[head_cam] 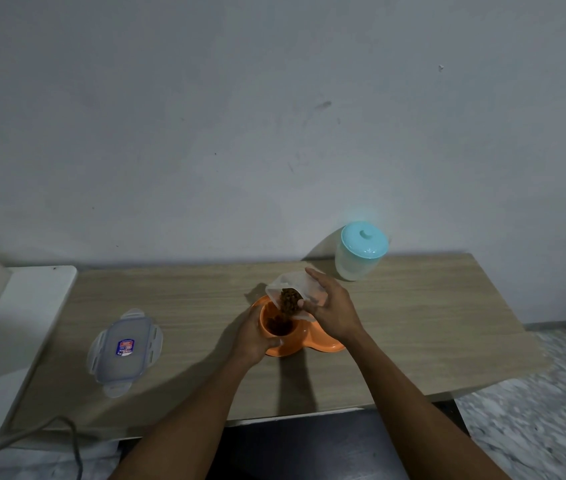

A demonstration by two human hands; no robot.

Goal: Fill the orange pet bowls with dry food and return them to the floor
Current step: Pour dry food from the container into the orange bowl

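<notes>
An orange double pet bowl rests on the wooden table, near its middle. My left hand grips the rim of the left cup. My right hand holds a clear plastic container tilted over that cup. Brown dry food spills from the container into the cup, where some kibble lies. The right cup is mostly hidden under my right hand.
The container's clear clip-lock lid lies on the table at the left. A translucent jar with a teal lid stands at the back right by the wall. A white appliance and a grey cable sit at the left. Speckled floor lies to the right.
</notes>
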